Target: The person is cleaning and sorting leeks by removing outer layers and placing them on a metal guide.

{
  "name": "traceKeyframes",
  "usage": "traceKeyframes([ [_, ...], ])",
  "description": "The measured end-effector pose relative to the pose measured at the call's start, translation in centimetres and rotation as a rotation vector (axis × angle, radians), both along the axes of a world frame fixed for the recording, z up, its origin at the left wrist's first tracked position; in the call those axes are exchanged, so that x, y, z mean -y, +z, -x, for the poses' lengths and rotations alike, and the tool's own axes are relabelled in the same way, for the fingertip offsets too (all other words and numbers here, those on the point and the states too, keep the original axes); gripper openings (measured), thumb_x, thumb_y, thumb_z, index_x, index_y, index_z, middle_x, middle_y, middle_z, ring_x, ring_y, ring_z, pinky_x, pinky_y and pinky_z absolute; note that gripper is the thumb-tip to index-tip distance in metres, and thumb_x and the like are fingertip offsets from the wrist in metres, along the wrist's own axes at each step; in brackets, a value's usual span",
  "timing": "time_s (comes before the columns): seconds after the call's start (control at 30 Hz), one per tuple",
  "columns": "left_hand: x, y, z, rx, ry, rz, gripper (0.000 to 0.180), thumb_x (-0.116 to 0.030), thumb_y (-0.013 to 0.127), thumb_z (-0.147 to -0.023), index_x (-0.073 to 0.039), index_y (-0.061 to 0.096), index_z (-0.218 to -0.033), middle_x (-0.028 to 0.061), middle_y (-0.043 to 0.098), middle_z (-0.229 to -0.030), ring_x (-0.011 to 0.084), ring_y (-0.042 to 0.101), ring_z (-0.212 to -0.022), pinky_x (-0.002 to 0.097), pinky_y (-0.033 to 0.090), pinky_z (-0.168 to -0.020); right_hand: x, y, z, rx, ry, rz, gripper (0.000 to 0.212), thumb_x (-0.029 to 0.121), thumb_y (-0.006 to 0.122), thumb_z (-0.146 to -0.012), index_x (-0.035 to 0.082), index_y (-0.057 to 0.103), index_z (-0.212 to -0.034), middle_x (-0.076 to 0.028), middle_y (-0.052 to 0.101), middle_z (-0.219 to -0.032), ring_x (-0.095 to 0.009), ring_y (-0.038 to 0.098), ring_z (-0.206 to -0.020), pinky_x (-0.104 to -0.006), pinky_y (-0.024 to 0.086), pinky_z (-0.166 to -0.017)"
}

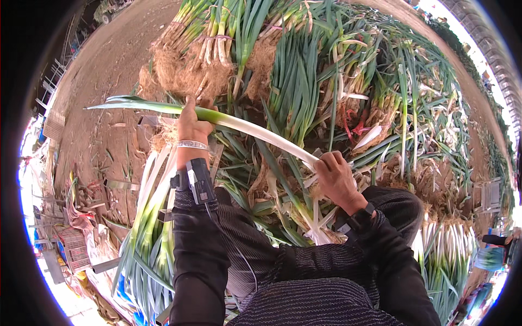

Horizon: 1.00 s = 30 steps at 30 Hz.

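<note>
Fingers of the left hand [194,126], at 10 o'clock from the middle of the view, are wrapped around the green part of a long leek [247,127]. Those of the right hand [336,175], at 3 o'clock, are bent in and closed on its white end; the very tip is hidden there. Between the two hands the stalk runs across in a gentle slant, its leafy end reaching out past the left hand toward a point between 9 and 10 o'clock.

A pale wristband [193,145] circles the left wrist, just beside a strapped grey device [200,180]. On the right wrist sits a black strap [361,217].

At 11 o'clock stand tied leeks with shaggy brown roots [190,68]; a bunch of dark green leaves [294,87] lies near 1 o'clock. Toward 2 o'clock spreads a broad heap of leeks [405,81], with a red strip [357,126] at its near side. More leeks are gathered at 8 o'clock in a left-hand pile [142,233] and at 4 o'clock in a right-hand pile [446,252]. Bare brown ground [111,81] shows at 10 o'clock, well beyond the left hand.
</note>
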<state>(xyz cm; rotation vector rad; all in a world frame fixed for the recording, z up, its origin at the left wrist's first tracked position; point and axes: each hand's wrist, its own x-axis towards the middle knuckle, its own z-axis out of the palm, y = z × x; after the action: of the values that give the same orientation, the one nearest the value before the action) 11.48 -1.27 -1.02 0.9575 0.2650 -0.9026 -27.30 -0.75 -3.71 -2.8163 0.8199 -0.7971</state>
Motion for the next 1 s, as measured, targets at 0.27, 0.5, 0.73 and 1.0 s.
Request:
traceKeyframes([
  [0.27,0.3,0.9,1.5,0.319,0.169,-0.035,0.051,-0.045,0.076,-0.083,-0.003,0.054,-0.102,0.0109,0.066,-0.082,0.0221,0.064,-0.066,0.0355,0.053,-0.056,0.2,2.7,0.1,-0.014,0.023,0.124,0.026,0.006,0.067,-0.067,0.006,0.058,-0.091,-0.007,0.053,-0.091,-0.027,0.056,-0.089,-0.0392,0.047,-0.077],
  [0.5,-0.4,2.1,0.9,0.338,0.348,0.073,0.059,-0.052,0.077,-0.076,-0.008,0.049,-0.104,0.0057,0.057,-0.071,0.0188,0.056,-0.058,0.0351,0.052,-0.053,-1.5,5.5,0.6,0.206,0.168,0.072,0.047,0.008,0.073,-0.052,0.006,0.058,-0.096,-0.008,0.054,-0.095,-0.032,0.058,-0.093,-0.0425,0.047,-0.080],
  [0.73,-0.5,1.8,0.0,0.281,0.280,0.208,0.023,-0.020,0.066,-0.093,-0.006,0.049,-0.101,0.0065,0.058,-0.073,0.0187,0.057,-0.057,0.0305,0.049,-0.046,-2.5,6.8,-0.5,0.432,0.212,0.036,0.040,0.005,0.076,-0.059,0.006,0.054,-0.092,-0.010,0.061,-0.106,-0.035,0.061,-0.101,-0.0444,0.050,-0.080],
  [1.0,-0.5,0.7,-0.3,0.229,0.471,0.081,0.023,-0.002,0.069,-0.087,-0.009,0.051,-0.101,0.0062,0.058,-0.080,0.0182,0.056,-0.059,0.0314,0.049,-0.047,-5.4,7.7,-1.2,0.878,0.232,-0.645,0.023,0.002,0.060,-0.092,0.003,0.042,-0.106,-0.014,0.065,-0.097,-0.024,0.065,-0.094,-0.0381,0.051,-0.087],
])
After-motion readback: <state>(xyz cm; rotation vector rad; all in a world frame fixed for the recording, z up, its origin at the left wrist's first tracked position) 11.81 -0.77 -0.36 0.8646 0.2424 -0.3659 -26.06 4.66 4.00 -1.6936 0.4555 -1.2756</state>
